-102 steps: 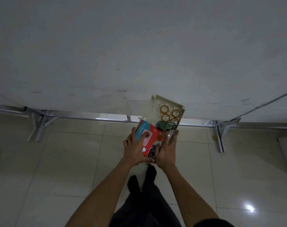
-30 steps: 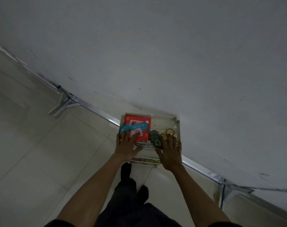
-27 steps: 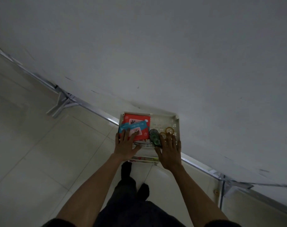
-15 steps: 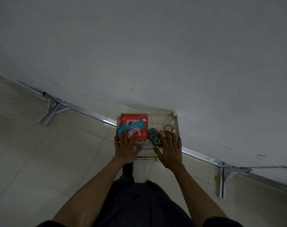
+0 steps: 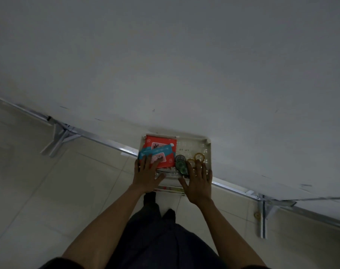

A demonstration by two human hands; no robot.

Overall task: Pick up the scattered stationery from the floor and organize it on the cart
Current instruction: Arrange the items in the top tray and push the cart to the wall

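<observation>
the light is dim, and the cart [image 5: 208, 144] shows only as its white perforated top tray seen from above. both hands cover the tray's near edge, and of the shelf below [image 5: 172, 189] only a thin strip with some coloured things, too small to name, shows between the wrists. the print on the red packet [image 5: 163, 144] is too blurred to read. a small yellowish ring [image 5: 257, 215] lies on the floor [image 5: 48, 191] beside a metal foot [image 5: 263, 220] of the wall panel [image 5: 165, 55]; what it is cannot be told. the red packet lies flat in the left half of the tray, roughly square to its edges. a blue packet [image 5: 159, 151] lies on top, its long axis slanting from the near left corner toward the tray's middle. the green tape dispenser [image 5: 180, 165] lies just right of the red packet, its long axis running from far edge to near edge, slightly tilted. the yellow tape rolls [image 5: 200, 157] lie flat near the right edge, one partly behind fingertips. the left hand [image 5: 147, 175] is spread flat with straight fingers, tips resting on the two packets at the near left corner, gripping nothing. the right hand [image 5: 198, 183] is likewise spread wide, its fingertips reaching the tape rolls; whether they press down cannot be told.
</observation>
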